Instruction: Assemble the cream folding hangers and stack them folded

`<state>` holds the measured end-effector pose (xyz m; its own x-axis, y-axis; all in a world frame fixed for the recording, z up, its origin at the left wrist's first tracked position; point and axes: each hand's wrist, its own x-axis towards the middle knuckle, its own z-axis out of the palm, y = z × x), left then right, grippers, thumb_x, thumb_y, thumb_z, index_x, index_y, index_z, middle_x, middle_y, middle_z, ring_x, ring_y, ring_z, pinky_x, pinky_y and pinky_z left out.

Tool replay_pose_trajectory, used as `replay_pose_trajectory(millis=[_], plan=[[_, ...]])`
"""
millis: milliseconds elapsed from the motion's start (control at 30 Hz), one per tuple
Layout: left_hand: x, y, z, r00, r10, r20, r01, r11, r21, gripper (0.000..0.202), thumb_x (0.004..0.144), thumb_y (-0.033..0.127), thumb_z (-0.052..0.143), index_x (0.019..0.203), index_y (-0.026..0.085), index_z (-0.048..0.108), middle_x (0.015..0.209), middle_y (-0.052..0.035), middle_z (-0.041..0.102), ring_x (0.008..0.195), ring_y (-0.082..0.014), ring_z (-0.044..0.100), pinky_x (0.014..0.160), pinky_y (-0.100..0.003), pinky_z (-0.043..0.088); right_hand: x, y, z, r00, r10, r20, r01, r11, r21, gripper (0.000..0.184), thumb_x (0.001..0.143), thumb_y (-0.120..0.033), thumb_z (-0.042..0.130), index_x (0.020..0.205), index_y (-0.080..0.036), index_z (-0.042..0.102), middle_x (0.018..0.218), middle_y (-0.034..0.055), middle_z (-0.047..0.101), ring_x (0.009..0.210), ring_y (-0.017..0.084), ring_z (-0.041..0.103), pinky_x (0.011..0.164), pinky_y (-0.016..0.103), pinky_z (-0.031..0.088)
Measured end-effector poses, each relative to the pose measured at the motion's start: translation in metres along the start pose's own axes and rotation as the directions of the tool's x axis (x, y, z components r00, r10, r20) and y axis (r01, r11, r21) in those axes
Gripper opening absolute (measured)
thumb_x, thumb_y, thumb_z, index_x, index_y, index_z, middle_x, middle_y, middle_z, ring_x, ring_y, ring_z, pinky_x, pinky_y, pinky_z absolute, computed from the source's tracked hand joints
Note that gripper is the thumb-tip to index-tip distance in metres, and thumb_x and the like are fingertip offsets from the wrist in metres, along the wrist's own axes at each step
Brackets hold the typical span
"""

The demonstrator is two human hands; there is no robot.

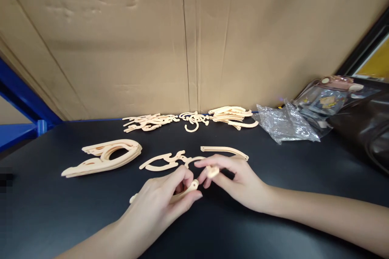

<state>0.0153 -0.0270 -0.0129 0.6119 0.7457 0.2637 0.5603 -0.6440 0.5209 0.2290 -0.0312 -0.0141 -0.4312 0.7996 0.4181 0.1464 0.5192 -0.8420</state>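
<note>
My left hand [158, 200] is closed round a curved cream plastic hanger arm [193, 186]. Its rounded end with a hole sticks out between thumb and forefinger, and the other end shows past the palm. In my right hand [243, 182], a small cream plastic piece [212, 171] is pinched at the fingertips, slightly blurred; its exact kind is unclear. The fingertips of both hands are close together. Just beyond them lie loose curved hanger parts [161, 166], partly hidden by the right hand, and one long hanger arm [225, 150].
At the left sits a stack of folded cream hangers [121, 158]. Along the back are a pile of slim arms [148, 121], small hooks [194, 119] and broader arms [231, 115]. Clear plastic bags [287, 123] and a dark bag [364, 117] lie right, before a cardboard wall [121, 48].
</note>
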Motion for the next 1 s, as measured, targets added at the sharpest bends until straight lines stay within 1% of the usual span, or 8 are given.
replay_pose_trajectory(millis=[100,167,267,367,500,700,867,1000], plan=[[0.000,0.001,0.000,0.994,-0.082,0.065,0.085,0.995,-0.048,0.016,0.087,0.032,0.057,0.084,0.024,0.044,0.069,0.0088,0.051,0.056,-0.0083,0.044,0.052,-0.017,0.033,-0.001,-0.005,0.001,0.989,-0.137,0.049,0.140,0.989,-0.054,0.032,0.085,-0.008,0.052,0.114,-0.019,0.063,0.089,0.0025,0.070,0.075,0.010,0.065,0.072,0.023,0.053],[0.001,0.000,0.000,0.992,-0.092,0.089,0.098,0.994,-0.058,0.015,0.087,0.031,0.056,0.084,0.024,0.043,0.070,0.0082,0.052,0.058,-0.0089,0.046,0.053,-0.018,0.034,-0.001,-0.008,0.000,0.986,-0.154,0.062,0.157,0.986,-0.053,0.032,0.086,-0.008,0.051,0.115,-0.017,0.061,0.090,0.0035,0.070,0.077,0.011,0.064,0.073,0.023,0.053],[0.005,0.000,-0.002,0.996,-0.065,0.066,0.070,0.995,-0.074,0.012,0.088,0.028,0.052,0.081,0.023,0.043,0.067,0.0079,0.049,0.056,-0.0086,0.042,0.052,-0.018,0.032,-0.001,-0.010,-0.004,0.988,-0.138,0.067,0.141,0.989,-0.044,0.031,0.090,-0.014,0.051,0.119,-0.015,0.059,0.092,0.0053,0.069,0.080,0.012,0.064,0.075,0.025,0.053],[0.007,0.001,-0.006,0.997,-0.064,0.048,0.069,0.990,-0.126,0.012,0.089,0.028,0.050,0.079,0.021,0.045,0.065,0.0077,0.045,0.054,-0.0080,0.038,0.050,-0.018,0.030,0.000,-0.010,-0.006,0.995,-0.082,0.064,0.083,0.996,-0.014,0.030,0.093,-0.022,0.050,0.120,-0.013,0.059,0.091,0.0059,0.069,0.082,0.013,0.064,0.076,0.026,0.053],[0.006,0.001,-0.008,0.996,-0.061,0.073,0.072,0.983,-0.168,0.013,0.090,0.030,0.048,0.082,0.021,0.047,0.064,0.0072,0.042,0.053,-0.0079,0.034,0.048,-0.018,0.029,0.001,-0.010,-0.003,0.997,0.052,0.065,-0.052,0.999,0.003,0.022,0.093,-0.026,0.053,0.109,-0.019,0.066,0.091,0.0029,0.070,0.083,0.013,0.065,0.076,0.025,0.052],[0.007,0.001,-0.007,0.993,-0.014,0.116,0.035,0.984,-0.177,0.015,0.091,0.028,0.048,0.079,0.020,0.045,0.062,0.0075,0.039,0.052,-0.0076,0.032,0.046,-0.018,0.027,0.002,-0.007,-0.001,0.995,0.086,0.049,-0.090,0.993,0.073,0.012,0.086,-0.027,0.064,0.095,-0.019,0.066,0.086,0.0012,0.068,0.078,0.013,0.063,0.076,0.026,0.051],[0.005,0.004,-0.007,0.994,-0.037,0.102,0.054,0.985,-0.166,0.016,0.089,0.028,0.048,0.077,0.021,0.041,0.060,0.0085,0.033,0.051,-0.0078,0.029,0.047,-0.019,0.025,0.007,-0.001,-0.003,0.981,0.195,0.020,-0.194,0.952,0.235,0.016,0.081,-0.028,0.070,0.090,-0.017,0.063,0.085,-0.0003,0.062,0.077,0.010,0.059,0.072,0.024,0.048],[0.005,0.002,-0.007,0.987,-0.026,0.159,0.049,0.988,-0.144,0.017,0.090,0.029,0.049,0.077,0.021,0.041,0.059,0.0087,0.034,0.051,-0.0078,0.030,0.047,-0.018,0.026,0.008,0.002,-0.004,0.965,0.255,0.055,-0.256,0.890,0.376,0.020,0.077,-0.029,0.075,0.087,-0.017,0.062,0.082,-0.0019,0.059,0.074,0.009,0.057,0.071,0.024,0.047]])
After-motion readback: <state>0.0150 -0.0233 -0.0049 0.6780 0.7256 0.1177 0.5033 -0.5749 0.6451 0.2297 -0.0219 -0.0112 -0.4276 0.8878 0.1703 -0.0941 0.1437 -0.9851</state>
